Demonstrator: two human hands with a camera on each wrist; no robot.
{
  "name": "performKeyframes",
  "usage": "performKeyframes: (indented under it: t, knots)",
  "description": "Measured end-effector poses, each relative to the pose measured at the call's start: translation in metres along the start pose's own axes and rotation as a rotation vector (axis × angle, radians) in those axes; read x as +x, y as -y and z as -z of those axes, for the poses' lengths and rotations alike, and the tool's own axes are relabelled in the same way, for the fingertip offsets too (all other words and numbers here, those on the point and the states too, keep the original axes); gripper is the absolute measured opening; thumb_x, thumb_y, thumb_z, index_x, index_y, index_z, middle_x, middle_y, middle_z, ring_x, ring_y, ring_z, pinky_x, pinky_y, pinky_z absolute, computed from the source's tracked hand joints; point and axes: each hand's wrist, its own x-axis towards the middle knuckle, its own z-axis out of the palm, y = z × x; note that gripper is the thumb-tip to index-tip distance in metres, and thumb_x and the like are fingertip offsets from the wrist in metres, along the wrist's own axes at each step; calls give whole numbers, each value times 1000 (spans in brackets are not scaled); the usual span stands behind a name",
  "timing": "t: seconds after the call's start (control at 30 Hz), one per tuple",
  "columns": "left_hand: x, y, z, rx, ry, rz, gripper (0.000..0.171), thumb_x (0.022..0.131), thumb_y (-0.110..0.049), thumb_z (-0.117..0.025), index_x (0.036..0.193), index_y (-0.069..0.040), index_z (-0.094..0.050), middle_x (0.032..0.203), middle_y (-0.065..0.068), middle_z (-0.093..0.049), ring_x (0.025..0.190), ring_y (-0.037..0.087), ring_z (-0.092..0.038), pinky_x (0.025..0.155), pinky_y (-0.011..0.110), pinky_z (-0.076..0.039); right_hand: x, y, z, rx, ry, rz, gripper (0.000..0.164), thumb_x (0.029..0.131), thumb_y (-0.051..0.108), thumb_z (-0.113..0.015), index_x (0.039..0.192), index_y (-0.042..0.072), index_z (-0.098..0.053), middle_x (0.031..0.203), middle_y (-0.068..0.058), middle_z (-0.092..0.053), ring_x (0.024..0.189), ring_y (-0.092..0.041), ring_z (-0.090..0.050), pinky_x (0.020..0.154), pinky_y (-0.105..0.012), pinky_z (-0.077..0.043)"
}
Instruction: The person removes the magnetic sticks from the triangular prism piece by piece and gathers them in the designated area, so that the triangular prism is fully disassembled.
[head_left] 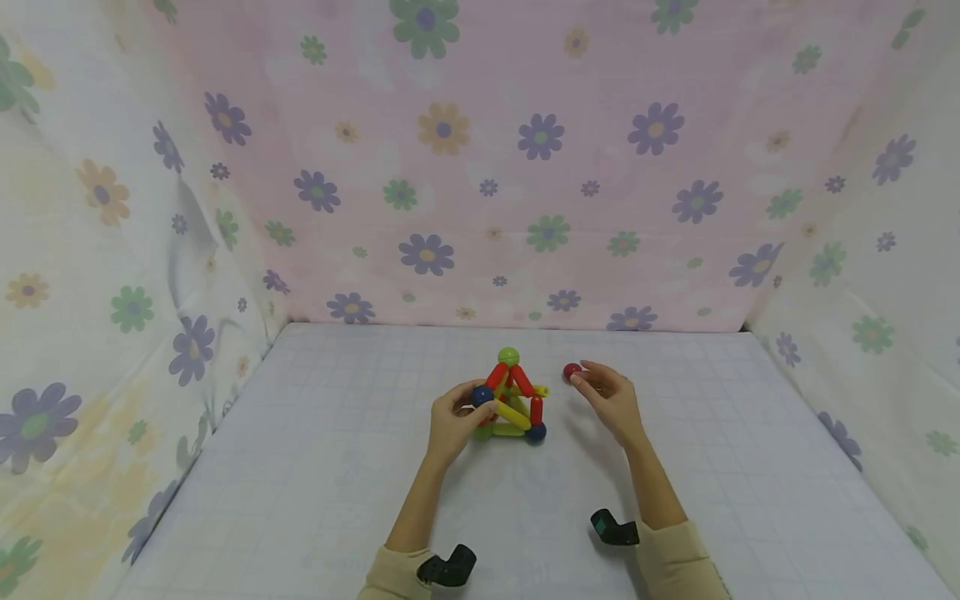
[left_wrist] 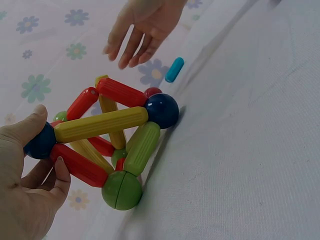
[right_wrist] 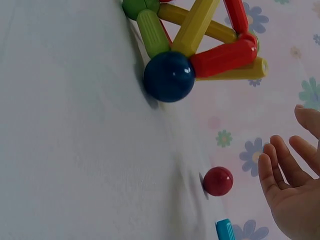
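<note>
A frame of coloured building rods and balls (head_left: 513, 414) stands on the table, with a green ball (head_left: 508, 357) on top. My left hand (head_left: 452, 427) pinches the dark blue ball (left_wrist: 40, 141) at one upper corner, thumb above and fingers beneath. From that ball a yellow rod (left_wrist: 102, 124) runs to a second dark blue ball (left_wrist: 163, 111) low on the frame. One yellow rod (right_wrist: 245, 72) has a bare end sticking out. My right hand (right_wrist: 292, 195) hovers with relaxed fingers and holds nothing. Beside it, apart from the fingertips, a red ball (right_wrist: 218, 181) lies on the table.
A light blue rod (left_wrist: 174, 70) lies loose near the red ball, hidden behind the right hand in the head view. Flowered cloth (head_left: 487, 208) walls in the white tabletop (head_left: 315, 467) at the back and both sides.
</note>
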Motion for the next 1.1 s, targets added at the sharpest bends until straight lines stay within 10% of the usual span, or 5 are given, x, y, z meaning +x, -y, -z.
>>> performKeyframes:
  t: [0.63,1.1]
  knots:
    - [0,2,1,5,-10,-14,33,81,2,-69,111,13,-60,105,27,-63,91,33,-60,71,19,-50,-13,57,-41,-47,162,90,36,90,5,-60,123,-9,-54,107,-27,-63,97,-38,-61,83,-30,-52]
    - [0,2,0,15,-14,-10,34,81,1,-69,112,13,-60,105,26,-64,92,34,-60,71,20,-50,-15,61,-55,-127,213,91,37,86,5,-65,119,-11,-57,111,-25,-63,100,-37,-59,82,-43,-52]
